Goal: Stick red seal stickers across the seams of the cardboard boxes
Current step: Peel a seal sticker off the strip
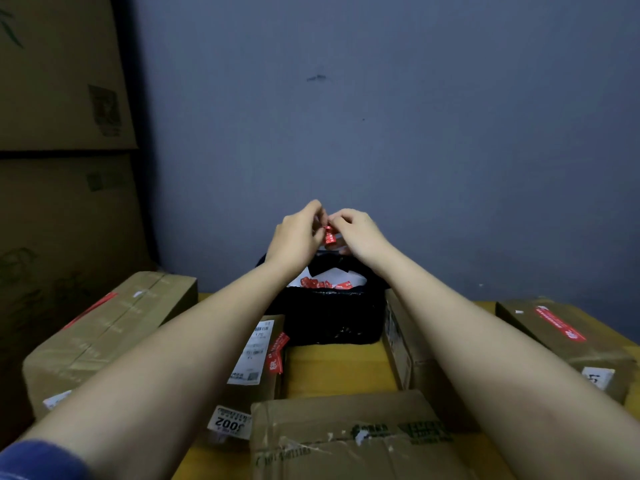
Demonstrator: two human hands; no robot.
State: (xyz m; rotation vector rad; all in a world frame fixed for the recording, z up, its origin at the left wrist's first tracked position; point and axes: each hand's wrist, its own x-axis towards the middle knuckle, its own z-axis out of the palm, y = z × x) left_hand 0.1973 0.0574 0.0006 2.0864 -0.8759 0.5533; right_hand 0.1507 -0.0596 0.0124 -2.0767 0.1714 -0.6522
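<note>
Both my hands are raised above the black bag point(332, 317) at the back of the table. My left hand point(298, 237) and my right hand point(353, 233) pinch a small red seal sticker point(329, 235) between their fingertips. Inside the bag lies a white sheet with several more red stickers point(325, 283). Cardboard boxes surround the bag: one at the left point(104, 334) with a red sticker on top, one under my left forearm point(258, 355) with a red sticker on its side, one at the near centre point(349, 438), one under my right forearm point(408, 355), and one at the right point(568, 337) bearing a red sticker.
The boxes rest on a yellow table surface point(332, 368). Large stacked cartons point(62, 133) rise at the left. A blue-grey wall point(381, 116) closes off the back.
</note>
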